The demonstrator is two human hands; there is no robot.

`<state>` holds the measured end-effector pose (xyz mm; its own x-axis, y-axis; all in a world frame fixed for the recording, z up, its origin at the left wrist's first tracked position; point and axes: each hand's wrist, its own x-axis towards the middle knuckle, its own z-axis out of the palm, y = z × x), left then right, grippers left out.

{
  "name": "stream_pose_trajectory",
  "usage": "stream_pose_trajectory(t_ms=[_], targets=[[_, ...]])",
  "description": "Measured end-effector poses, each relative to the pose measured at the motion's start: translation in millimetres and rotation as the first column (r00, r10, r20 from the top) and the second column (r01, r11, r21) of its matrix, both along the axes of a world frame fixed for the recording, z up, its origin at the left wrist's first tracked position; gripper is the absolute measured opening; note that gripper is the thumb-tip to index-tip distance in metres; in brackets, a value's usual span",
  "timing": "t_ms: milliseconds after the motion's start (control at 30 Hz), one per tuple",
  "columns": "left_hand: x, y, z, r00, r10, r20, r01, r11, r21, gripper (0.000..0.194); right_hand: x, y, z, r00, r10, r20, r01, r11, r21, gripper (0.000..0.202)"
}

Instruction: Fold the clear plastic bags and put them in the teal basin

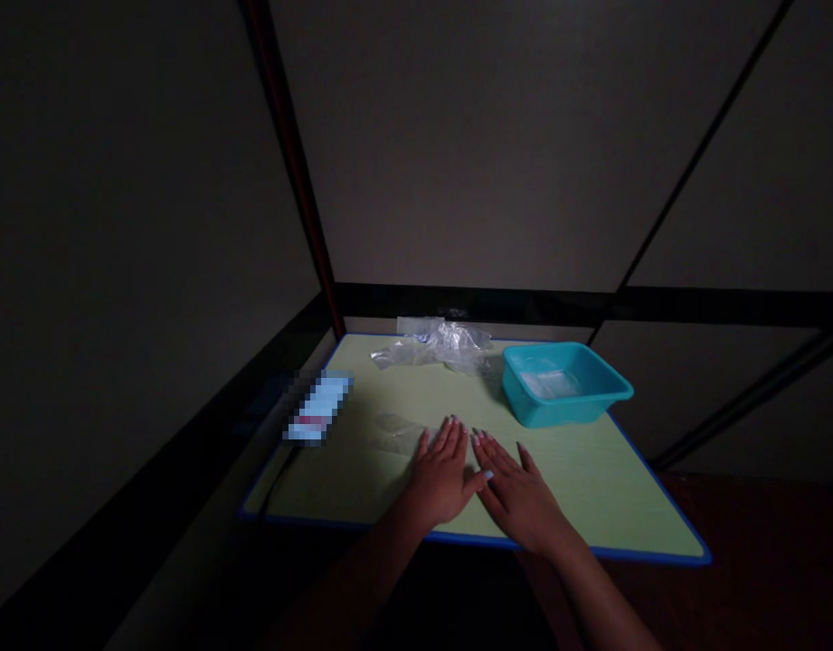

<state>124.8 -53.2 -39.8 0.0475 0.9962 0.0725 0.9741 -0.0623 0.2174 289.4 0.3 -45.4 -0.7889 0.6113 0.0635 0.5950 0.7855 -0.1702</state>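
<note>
On the pale green table [579, 493], a clear plastic bag [397, 436] lies flat, its right part hidden under my left hand [444, 475]. That hand rests palm down with its fingers stretched forward and the thumb out to the right. Close beside it, my right hand [517, 493] also lies palm down, fingers extended and pointing forward left. The thumb of the left hand comes near the right fingers; whether they touch, I cannot tell. Neither hand grips anything.
A turquoise plastic basin [558, 414] stands at the back right, with a clear flat plastic piece [550, 384] inside. Crumpled clear plastic bags [449, 342] lie along the back edge. A phone with a lit, blurred screen [319, 407] is at the left edge. Walls rise behind and left.
</note>
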Motion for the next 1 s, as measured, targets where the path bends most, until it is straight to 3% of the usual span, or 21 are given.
stream_pose_trajectory(t_ms=[167, 467, 733, 867, 1000], targets=[[-24.2, -7.6, -5.3, 0.998, 0.034, -0.043, -0.031, 0.998, 0.056, 0.062, -0.3, 0.2, 1.4, 1.0, 0.007, 0.021, -0.007, 1.0, -0.013, 0.06], [-108.7, -24.6, 0.0, 0.97, 0.216, -0.115, -0.216, 0.976, 0.006, 0.053, -1.0, -1.2, 3.7, 0.999, -0.008, 0.046, 0.01, 0.999, -0.041, 0.06], [-115.3, -27.3, -8.0, 0.947, 0.308, -0.093, -0.286, 0.939, 0.192, 0.048, -1.1, -0.2, -0.1, 0.999, -0.028, -0.043, 0.027, 0.999, -0.025, 0.064], [-118.5, -28.4, -9.3, 0.98, 0.2, -0.021, -0.187, 0.945, 0.27, 0.047, -2.5, -2.7, -0.2, 0.992, -0.095, -0.088, 0.096, 0.995, 0.008, 0.069], [-118.9, -29.6, -11.3, 0.998, 0.066, 0.022, -0.07, 0.976, 0.207, 0.045, -1.2, -2.8, 1.9, 0.989, -0.123, -0.084, 0.122, 0.992, -0.018, 0.069]])
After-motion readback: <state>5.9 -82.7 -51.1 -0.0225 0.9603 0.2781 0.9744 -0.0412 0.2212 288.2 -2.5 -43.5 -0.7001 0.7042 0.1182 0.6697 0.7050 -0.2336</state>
